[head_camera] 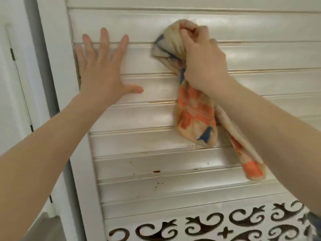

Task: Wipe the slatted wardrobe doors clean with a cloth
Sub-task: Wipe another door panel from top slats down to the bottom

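A white slatted wardrobe door (260, 54) fills most of the view. My right hand (203, 63) grips a bunched cream cloth (194, 115) with orange and blue patches and holds it against the upper slats; the cloth's loose end hangs down over several slats. My left hand (102, 66) lies flat on the slats near the door's left edge, fingers straight and spread. Small brown spots (156, 171) mark the lower slats.
Below the slats runs a white panel with dark cut-out scrollwork (208, 225). The door's white frame post (55, 66) stands to the left, and beyond it a white wall or door with a dark hinge (12, 53).
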